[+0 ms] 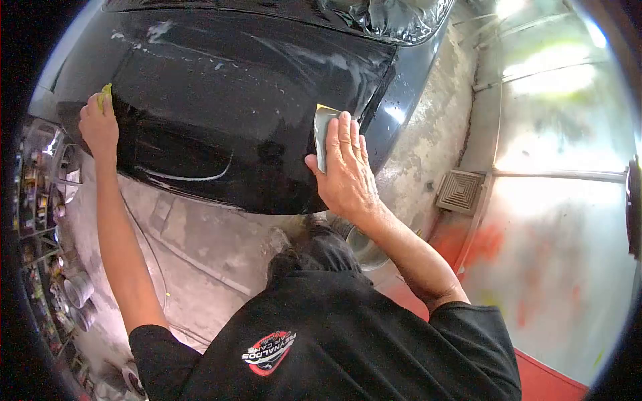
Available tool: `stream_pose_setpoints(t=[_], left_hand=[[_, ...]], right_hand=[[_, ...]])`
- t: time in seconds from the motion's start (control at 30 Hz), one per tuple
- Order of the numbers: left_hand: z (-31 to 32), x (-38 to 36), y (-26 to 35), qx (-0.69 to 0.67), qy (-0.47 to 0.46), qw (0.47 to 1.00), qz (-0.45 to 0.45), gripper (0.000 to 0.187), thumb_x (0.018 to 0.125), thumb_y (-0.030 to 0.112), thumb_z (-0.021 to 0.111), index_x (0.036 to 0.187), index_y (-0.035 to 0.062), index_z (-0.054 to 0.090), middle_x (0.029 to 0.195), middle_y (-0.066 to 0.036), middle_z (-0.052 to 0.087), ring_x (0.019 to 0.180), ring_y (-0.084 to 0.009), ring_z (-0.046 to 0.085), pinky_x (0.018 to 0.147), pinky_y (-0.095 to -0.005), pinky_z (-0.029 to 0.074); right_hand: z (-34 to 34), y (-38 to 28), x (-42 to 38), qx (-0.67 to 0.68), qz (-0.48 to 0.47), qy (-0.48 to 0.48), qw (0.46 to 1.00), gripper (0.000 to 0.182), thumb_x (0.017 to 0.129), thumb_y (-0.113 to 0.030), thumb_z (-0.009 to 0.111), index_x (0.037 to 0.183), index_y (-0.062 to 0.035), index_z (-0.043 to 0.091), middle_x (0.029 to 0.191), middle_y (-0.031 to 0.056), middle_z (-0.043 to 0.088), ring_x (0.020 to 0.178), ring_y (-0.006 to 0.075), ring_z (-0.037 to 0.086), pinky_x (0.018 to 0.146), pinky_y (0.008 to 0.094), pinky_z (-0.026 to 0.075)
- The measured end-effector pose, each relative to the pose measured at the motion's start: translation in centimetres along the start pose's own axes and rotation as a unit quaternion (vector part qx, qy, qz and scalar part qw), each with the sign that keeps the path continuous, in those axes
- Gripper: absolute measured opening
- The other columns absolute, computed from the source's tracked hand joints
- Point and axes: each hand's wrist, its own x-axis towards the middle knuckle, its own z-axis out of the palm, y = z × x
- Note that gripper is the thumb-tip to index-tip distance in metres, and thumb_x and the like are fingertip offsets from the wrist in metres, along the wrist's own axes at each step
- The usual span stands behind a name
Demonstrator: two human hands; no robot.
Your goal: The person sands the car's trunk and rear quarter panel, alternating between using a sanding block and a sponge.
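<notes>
My right hand (348, 167) lies over a grey sheet of sandpaper (321, 137) with a yellowish corner, pressing it against the wet, glossy black car panel (200, 87). Its fingers point away from me along the sheet, and the thumb sits at the sheet's near left edge. At the panel's left side, my left hand (99, 130) is closed around a crumpled yellow-green piece (105, 97), perhaps a sponge or cloth. Most of that piece is hidden by the fingers. Whitish wet streaks and drops mark the panel's far part.
Dark plastic sheeting (401, 20) covers the car's far part. On the left stand shelves (40, 200) crowded with cans. A hose or cable (150, 247) runs along the concrete floor. To the right are a square vent grille (459, 191) and a paint-stained wall (555, 254). A bucket (366, 247) stands by my legs.
</notes>
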Motion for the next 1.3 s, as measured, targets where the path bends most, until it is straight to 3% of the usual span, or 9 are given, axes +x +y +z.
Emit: stream_pose_setpoints(t=[0.17,0.5,0.53,0.63,0.77,0.9,0.97,1.17,1.3], left_hand=[[-0.1,-0.1,-0.2,-0.018,0.015,1.0,0.007,0.038,0.105,0.04,0.051,0.124,0.0099,0.063,0.11,-0.02,0.068,0.103,-0.041,0.064,0.089,-0.0529,0.05],[-0.2,-0.1,0.2,0.008,-0.003,1.0,-0.013,0.039,0.105,0.041,0.051,0.126,0.01,0.063,0.112,-0.021,0.068,0.104,-0.041,0.065,0.089,-0.0526,0.051],[-0.3,-0.2,0.3,0.006,-0.001,1.0,-0.013,0.039,0.105,0.041,0.052,0.126,0.0098,0.063,0.112,-0.021,0.068,0.104,-0.0411,0.065,0.089,-0.0527,0.051],[-0.1,0.0,-0.1,0.006,0.008,1.0,-0.005,0.04,0.105,0.041,0.052,0.125,0.0092,0.063,0.111,-0.021,0.069,0.102,-0.0417,0.065,0.088,-0.0531,0.051],[-0.5,0.0,0.3,0.009,-0.005,1.0,-0.011,0.039,0.105,0.041,0.052,0.124,0.0088,0.063,0.111,-0.021,0.069,0.101,-0.0418,0.066,0.087,-0.0538,0.051],[-0.3,-0.1,0.1,0.01,0.001,1.0,0.002,0.038,0.105,0.04,0.052,0.123,0.0083,0.063,0.111,-0.022,0.069,0.102,-0.0416,0.065,0.087,-0.0541,0.051],[-0.1,0.1,-0.4,0.005,-0.002,1.0,0.01,0.038,0.105,0.039,0.052,0.123,0.008,0.063,0.111,-0.022,0.069,0.102,-0.0413,0.065,0.087,-0.054,0.051],[-0.1,0.0,-0.4,0.023,0.01,0.999,0.023,0.037,0.105,0.039,0.052,0.122,0.0079,0.062,0.108,-0.021,0.069,0.102,-0.0407,0.065,0.085,-0.0533,0.051],[0.0,-0.1,-0.2,0.03,-0.002,1.0,0.005,0.036,0.105,0.039,0.052,0.121,0.0081,0.063,0.108,-0.021,0.069,0.102,-0.041,0.065,0.086,-0.0541,0.051]], right_hand=[[-0.1,4.9,8.8,-0.026,0.004,0.102,0.994,0.055,0.099,-0.029,0.057,0.132,0.0133,0.046,0.145,0.0335,0.043,0.137,0.0488,0.041,0.111,0.0606,0.035],[0.5,4.7,5.7,-0.007,0.025,0.07,0.997,0.068,0.101,-0.034,0.057,0.145,0.0139,0.037,0.152,0.0369,0.035,0.142,0.0512,0.035,0.115,0.0607,0.033],[1.2,7.2,8.2,-0.037,0.015,0.141,0.989,0.061,0.101,-0.032,0.057,0.141,0.011,0.042,0.147,0.0339,0.042,0.137,0.0498,0.041,0.111,0.0599,0.036],[-0.7,9.2,13.0,-0.016,0.022,0.146,0.989,0.047,0.1,-0.03,0.057,0.124,0.0095,0.05,0.129,0.0284,0.05,0.121,0.0456,0.05,0.099,0.0564,0.043],[-0.3,6.4,8.3,0.013,0.012,0.122,0.992,0.047,0.099,-0.027,0.06,0.124,0.0121,0.05,0.129,0.0305,0.048,0.121,0.0469,0.05,0.101,0.0565,0.042],[0.9,9.5,10.9,-0.063,-0.061,0.219,0.972,0.043,0.097,-0.025,0.062,0.122,0.0092,0.051,0.121,0.0293,0.051,0.114,0.0463,0.052,0.095,0.0561,0.044],[-0.4,11.4,14.2,-0.007,-0.042,0.176,0.983,0.033,0.096,-0.023,0.062,0.111,0.0053,0.053,0.118,0.0252,0.052,0.113,0.0453,0.052,0.093,0.0554,0.044],[1.3,8.1,7.0,-0.107,-0.087,0.176,0.975,0.047,0.097,-0.025,0.062,0.125,0.0106,0.05,0.131,0.0305,0.048,0.12,0.0469,0.051,0.101,0.0521,0.044],[-1.4,9.9,12.5,-0.024,-0.06,0.111,0.992,0.046,0.098,-0.028,0.062,0.123,0.0097,0.052,0.123,0.0274,0.053,0.117,0.0444,0.053,0.1,0.0514,0.045]])
